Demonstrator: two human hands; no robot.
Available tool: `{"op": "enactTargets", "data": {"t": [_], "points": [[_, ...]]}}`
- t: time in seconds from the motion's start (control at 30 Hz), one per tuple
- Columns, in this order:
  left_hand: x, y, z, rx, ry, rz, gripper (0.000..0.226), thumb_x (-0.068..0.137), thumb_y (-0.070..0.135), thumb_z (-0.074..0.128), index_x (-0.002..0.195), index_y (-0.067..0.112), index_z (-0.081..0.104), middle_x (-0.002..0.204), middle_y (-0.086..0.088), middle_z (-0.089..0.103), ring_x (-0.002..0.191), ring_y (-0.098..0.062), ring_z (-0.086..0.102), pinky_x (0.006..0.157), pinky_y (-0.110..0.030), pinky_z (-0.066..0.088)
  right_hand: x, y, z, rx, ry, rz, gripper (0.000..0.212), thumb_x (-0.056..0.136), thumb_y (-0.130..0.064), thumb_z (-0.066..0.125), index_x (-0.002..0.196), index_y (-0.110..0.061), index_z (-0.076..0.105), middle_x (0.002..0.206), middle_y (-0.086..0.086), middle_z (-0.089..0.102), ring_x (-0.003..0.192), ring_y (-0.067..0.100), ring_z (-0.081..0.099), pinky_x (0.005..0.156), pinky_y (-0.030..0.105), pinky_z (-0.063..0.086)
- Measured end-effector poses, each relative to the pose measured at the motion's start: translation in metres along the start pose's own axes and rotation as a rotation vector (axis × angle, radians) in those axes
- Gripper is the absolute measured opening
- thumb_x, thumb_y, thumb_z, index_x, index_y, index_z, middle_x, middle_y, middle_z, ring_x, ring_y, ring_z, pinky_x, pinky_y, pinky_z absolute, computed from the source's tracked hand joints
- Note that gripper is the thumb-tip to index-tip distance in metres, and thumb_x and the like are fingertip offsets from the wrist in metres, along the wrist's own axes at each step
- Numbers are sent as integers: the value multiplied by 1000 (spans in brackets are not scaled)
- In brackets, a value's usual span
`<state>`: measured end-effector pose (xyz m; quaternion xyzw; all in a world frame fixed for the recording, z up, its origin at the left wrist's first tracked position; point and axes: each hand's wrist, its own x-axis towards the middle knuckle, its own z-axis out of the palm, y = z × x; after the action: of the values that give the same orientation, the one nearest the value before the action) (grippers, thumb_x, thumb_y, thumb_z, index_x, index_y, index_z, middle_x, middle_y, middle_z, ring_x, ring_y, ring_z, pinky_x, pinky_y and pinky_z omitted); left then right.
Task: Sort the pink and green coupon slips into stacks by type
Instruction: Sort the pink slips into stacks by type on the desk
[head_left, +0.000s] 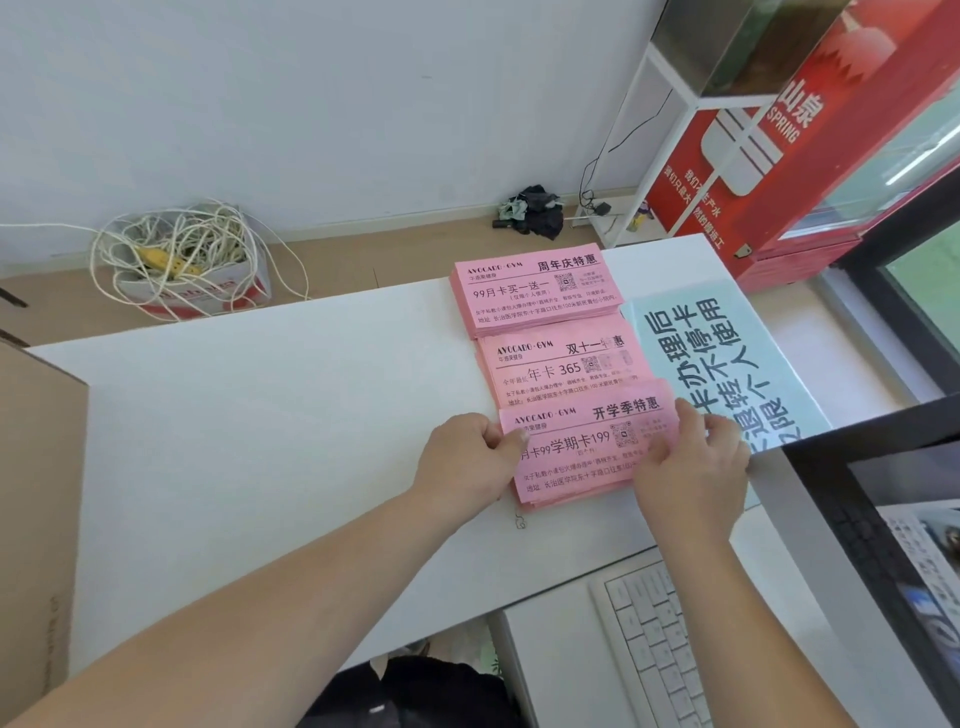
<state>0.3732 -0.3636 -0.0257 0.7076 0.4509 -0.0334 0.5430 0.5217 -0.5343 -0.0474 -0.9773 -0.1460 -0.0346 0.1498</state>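
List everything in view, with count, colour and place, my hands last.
flat white table: one, white, centre
pink paper coupon stacks: three, pink, column on table
pale green printed paper sheet: one, green, right of stacks
white keyboard: one, white, near right
black monitor: one, black, right edge
white box of tangled cable: one, white, floor, far left
red drinks fridge: one, red, far right
dark cloth pile: one, black, floor by wall
left grip: one, bare hand, pinches near stack, left edge
right grip: one, bare hand, holds its right edge
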Motion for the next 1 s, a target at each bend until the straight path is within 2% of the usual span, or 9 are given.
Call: {"op": "enactTargets", "data": {"t": [0.13, 0.2, 0.27, 0.4, 0.5, 0.6, 0.7, 0.9, 1.0], "points": [[-10, -5, -2, 126, -5, 65, 25, 98, 45, 58, 104, 22, 62, 84, 9, 67, 78, -15, 67, 72, -31, 54, -1, -5, 5, -54, -83, -13, 54, 100, -33, 54, 151, -16, 44, 162, 26, 24, 150, 44, 16, 119, 59, 23], [-16, -5, 2, 85, -73, 102, 9, 100, 33, 56, 103, 29, 64, 77, 16, 63, 68, -5, 63, 62, -19, 47, 3, -8, 6, -49, -172, -17, 58, 102, -47, 47, 154, -22, 40, 163, 27, 23, 152, 43, 15, 123, 54, 15], [-18, -2, 5, 83, -78, 133, 10, 100, 27, 56, 95, 32, 63, 69, 18, 60, 63, -2, 59, 57, -15, 43, 5, -10, 8, -45, -236, -13, 62, 100, -54, 44, 154, -23, 38, 161, 23, 30, 150, 40, 24, 122, 53, 21], [-18, 1, 3, 74, -116, 106, 12, 98, 27, 55, 89, 27, 64, 73, 12, 64, 75, -16, 68, 69, -29, 54, 6, -16, 5, -81, -264, -4, 62, 99, -54, 44, 151, -19, 39, 158, 18, 35, 146, 37, 30, 119, 55, 27], [-22, -6, -6, 101, -137, 94, 19, 97, 34, 56, 98, 16, 63, 83, -4, 72, 80, -26, 71, 77, -42, 59, 0, -32, -5, -93, -261, -18, 59, 103, -46, 41, 154, -16, 36, 164, 20, 26, 152, 37, 20, 123, 55, 18], [-37, -13, -32, 17, -162, 68, 28, 99, 34, 56, 124, 21, 59, 91, -5, 74, 82, -23, 74, 81, -38, 60, -17, -69, -13, -68, -274, -138, 59, 105, -45, 40, 158, -21, 32, 168, 13, 19, 155, 32, 14, 126, 51, 11], [-59, -24, -82, -65, -122, 94, 38, 100, 32, 57, 135, 20, 57, 91, 3, 75, 77, -10, 74, 84, -37, 60, -47, -126, -17, 52, -316, -332, 52, 103, -43, 46, 152, -25, 42, 167, 3, 25, 154, 25, 18, 125, 46, 18], [-117, -79, -225, -155, 149, 198, 16, 100, 21, 60, 113, 24, 69, 91, 6, 75, 74, -10, 73, 65, -20, 52, -140, -258, -8, 359, -463, -691, 29, 101, -31, 58, 128, -29, 66, 147, -12, 52, 140, 8, 41, 105, 29, 40], [-153, -122, -298, -95, 318, 228, 17, 99, 17, 62, 110, 26, 71, 89, 7, 75, 73, -7, 72, 64, -16, 53, -190, -306, -4, 480, -576, -789, 24, 99, -27, 62, 122, -27, 71, 139, -12, 58, 132, 7, 50, 106, 26, 42]]}}
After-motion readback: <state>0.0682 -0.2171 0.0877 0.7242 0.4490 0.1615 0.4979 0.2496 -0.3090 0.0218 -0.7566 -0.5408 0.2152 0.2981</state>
